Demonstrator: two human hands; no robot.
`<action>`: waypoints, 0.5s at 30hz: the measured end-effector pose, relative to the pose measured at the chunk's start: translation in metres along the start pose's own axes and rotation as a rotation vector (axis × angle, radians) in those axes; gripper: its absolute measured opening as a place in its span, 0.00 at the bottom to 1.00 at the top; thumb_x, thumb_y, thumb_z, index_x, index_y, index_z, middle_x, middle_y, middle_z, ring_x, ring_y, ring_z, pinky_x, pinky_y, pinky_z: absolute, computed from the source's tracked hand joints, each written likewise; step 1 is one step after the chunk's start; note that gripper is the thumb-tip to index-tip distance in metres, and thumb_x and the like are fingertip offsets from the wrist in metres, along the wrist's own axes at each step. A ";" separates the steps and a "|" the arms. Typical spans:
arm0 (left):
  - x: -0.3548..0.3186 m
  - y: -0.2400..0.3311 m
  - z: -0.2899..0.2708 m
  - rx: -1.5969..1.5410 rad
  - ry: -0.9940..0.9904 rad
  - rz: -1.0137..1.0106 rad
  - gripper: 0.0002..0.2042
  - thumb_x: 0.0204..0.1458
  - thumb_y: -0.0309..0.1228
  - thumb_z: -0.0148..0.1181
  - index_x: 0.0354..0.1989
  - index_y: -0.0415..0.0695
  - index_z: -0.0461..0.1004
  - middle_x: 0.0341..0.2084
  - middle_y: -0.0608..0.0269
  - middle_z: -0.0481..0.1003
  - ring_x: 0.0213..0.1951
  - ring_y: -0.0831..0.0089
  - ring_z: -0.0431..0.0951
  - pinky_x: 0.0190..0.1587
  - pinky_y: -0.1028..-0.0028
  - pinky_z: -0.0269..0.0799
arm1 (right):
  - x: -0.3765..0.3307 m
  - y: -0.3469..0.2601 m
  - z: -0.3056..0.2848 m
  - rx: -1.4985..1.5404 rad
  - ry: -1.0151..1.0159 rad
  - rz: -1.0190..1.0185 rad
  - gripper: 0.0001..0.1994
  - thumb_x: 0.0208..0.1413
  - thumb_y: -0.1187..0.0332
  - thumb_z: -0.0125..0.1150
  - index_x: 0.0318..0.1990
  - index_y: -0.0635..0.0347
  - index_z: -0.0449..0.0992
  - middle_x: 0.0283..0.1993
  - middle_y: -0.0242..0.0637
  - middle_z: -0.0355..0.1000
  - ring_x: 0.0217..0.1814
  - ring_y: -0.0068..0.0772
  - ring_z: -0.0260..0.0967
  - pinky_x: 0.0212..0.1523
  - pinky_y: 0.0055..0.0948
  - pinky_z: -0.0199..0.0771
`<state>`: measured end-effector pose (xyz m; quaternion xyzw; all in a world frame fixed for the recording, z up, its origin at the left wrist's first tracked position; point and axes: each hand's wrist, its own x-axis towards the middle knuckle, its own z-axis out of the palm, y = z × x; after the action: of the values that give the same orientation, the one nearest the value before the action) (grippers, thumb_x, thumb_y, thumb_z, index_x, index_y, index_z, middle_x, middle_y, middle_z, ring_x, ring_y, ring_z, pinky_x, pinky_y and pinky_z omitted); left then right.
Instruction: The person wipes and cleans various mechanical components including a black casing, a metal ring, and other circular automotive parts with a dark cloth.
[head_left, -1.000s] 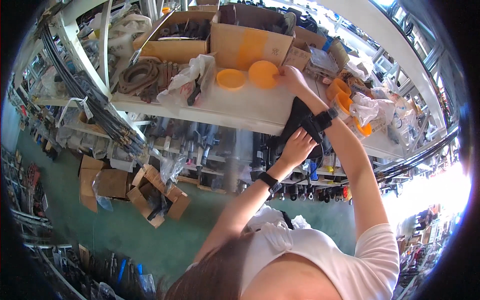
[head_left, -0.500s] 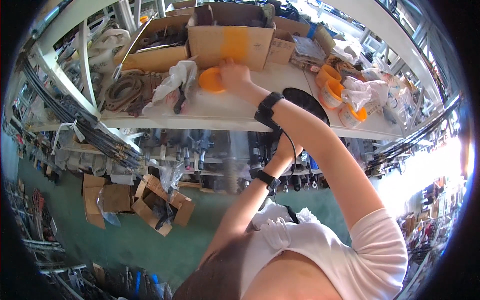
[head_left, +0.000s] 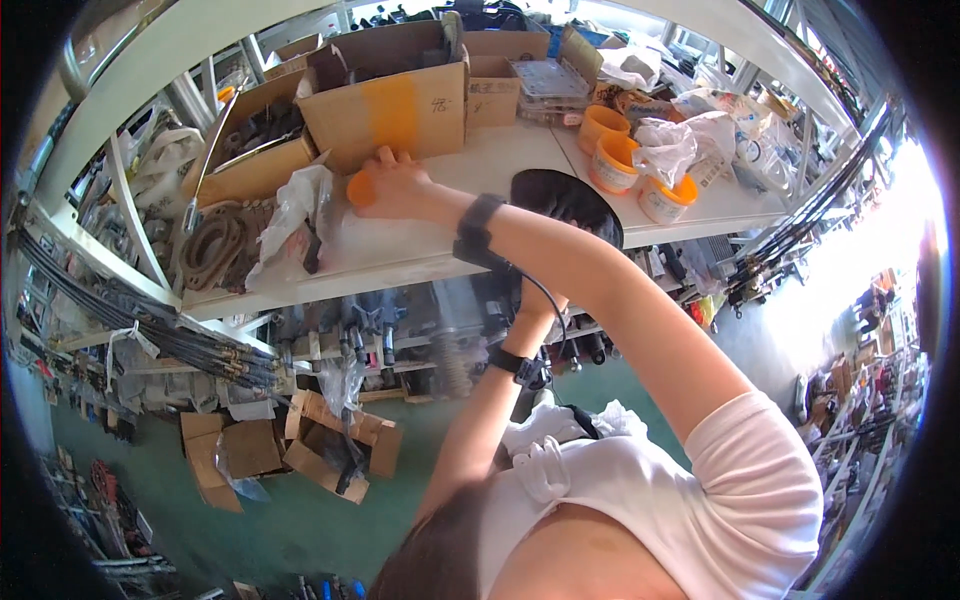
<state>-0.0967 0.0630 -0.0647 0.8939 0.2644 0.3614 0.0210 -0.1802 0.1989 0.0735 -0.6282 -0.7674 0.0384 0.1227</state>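
Observation:
My right hand (head_left: 398,188) reaches across to the shelf top with its fingers curled over a round orange piece (head_left: 361,188), which it partly covers. A large cardboard box (head_left: 385,120) with an orange strip stands just behind that hand. Under my right forearm, my left hand (head_left: 541,297) is closed at the near side of a black round dish (head_left: 568,205) that juts over the shelf's front edge. The forearm hides the dish's near part and most of my left fingers. Both wrists wear black bands, and a cable runs beside them.
Orange-and-white tubs (head_left: 614,163) and crumpled plastic bags (head_left: 665,148) lie on the right of the shelf (head_left: 450,262). A clear bag (head_left: 295,215) and a coiled brown strap (head_left: 212,250) lie left. Open cartons (head_left: 335,450) stand on the green floor below.
My view has swung, so the shelf appears farther left. My right hand has come slightly nearer the front edge and covers more of the orange piece. The black dish stays by my left hand.

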 end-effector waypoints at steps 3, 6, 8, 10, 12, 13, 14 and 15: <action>-0.001 0.004 -0.001 -0.224 0.076 -0.103 0.25 0.54 0.39 0.37 0.62 0.49 0.48 0.60 0.56 0.51 0.60 0.64 0.52 0.62 0.64 0.44 | 0.000 0.007 0.003 -0.023 -0.018 0.044 0.35 0.37 0.43 0.55 0.50 0.61 0.62 0.52 0.49 0.55 0.53 0.55 0.56 0.50 0.47 0.59; 0.002 0.005 -0.007 0.020 0.098 0.039 0.24 0.53 0.39 0.39 0.60 0.48 0.52 0.58 0.54 0.54 0.59 0.61 0.55 0.60 0.62 0.47 | 0.002 0.008 0.007 -0.032 0.050 0.054 0.34 0.38 0.45 0.54 0.49 0.61 0.63 0.51 0.50 0.56 0.52 0.54 0.56 0.49 0.47 0.60; 0.006 0.004 -0.015 0.042 0.077 0.068 0.24 0.52 0.39 0.39 0.59 0.47 0.54 0.58 0.53 0.55 0.58 0.59 0.56 0.59 0.60 0.48 | 0.005 -0.002 0.013 -0.033 0.108 0.065 0.34 0.37 0.45 0.55 0.49 0.61 0.63 0.50 0.50 0.56 0.52 0.54 0.57 0.49 0.46 0.60; 0.006 0.002 -0.019 0.058 0.053 0.092 0.24 0.52 0.40 0.40 0.58 0.46 0.55 0.57 0.53 0.56 0.57 0.58 0.57 0.59 0.59 0.50 | 0.007 -0.011 0.014 -0.032 0.159 0.077 0.34 0.37 0.45 0.55 0.48 0.61 0.64 0.50 0.50 0.57 0.51 0.53 0.57 0.48 0.45 0.61; 0.006 0.003 -0.019 0.043 0.101 0.090 0.23 0.51 0.40 0.41 0.55 0.47 0.60 0.53 0.51 0.61 0.55 0.55 0.60 0.57 0.58 0.52 | 0.006 -0.013 0.009 -0.024 0.140 0.103 0.34 0.35 0.45 0.57 0.48 0.61 0.65 0.49 0.49 0.58 0.50 0.51 0.58 0.48 0.42 0.61; 0.007 0.006 -0.021 0.005 0.153 0.089 0.23 0.50 0.39 0.44 0.55 0.47 0.59 0.53 0.52 0.62 0.55 0.60 0.60 0.56 0.59 0.54 | 0.002 -0.008 0.004 -0.022 0.141 0.120 0.34 0.35 0.45 0.57 0.48 0.61 0.65 0.49 0.49 0.58 0.50 0.51 0.58 0.48 0.42 0.61; 0.005 0.007 -0.016 -0.144 0.244 0.062 0.20 0.48 0.37 0.47 0.50 0.47 0.65 0.48 0.55 0.67 0.53 0.63 0.64 0.55 0.59 0.56 | -0.002 0.000 -0.001 -0.051 0.136 0.057 0.34 0.35 0.45 0.57 0.48 0.60 0.65 0.48 0.48 0.58 0.50 0.50 0.58 0.48 0.41 0.61; 0.003 0.011 -0.024 -0.267 0.168 -0.079 0.17 0.48 0.37 0.48 0.47 0.47 0.68 0.45 0.57 0.69 0.51 0.65 0.65 0.54 0.60 0.56 | -0.008 0.005 -0.012 -0.080 0.131 -0.016 0.34 0.35 0.44 0.57 0.49 0.59 0.65 0.48 0.48 0.59 0.50 0.50 0.58 0.48 0.40 0.61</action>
<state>-0.1057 0.0513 -0.0431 0.8387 0.2497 0.4658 0.1315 -0.1712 0.1914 0.0824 -0.6277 -0.7636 -0.0345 0.1475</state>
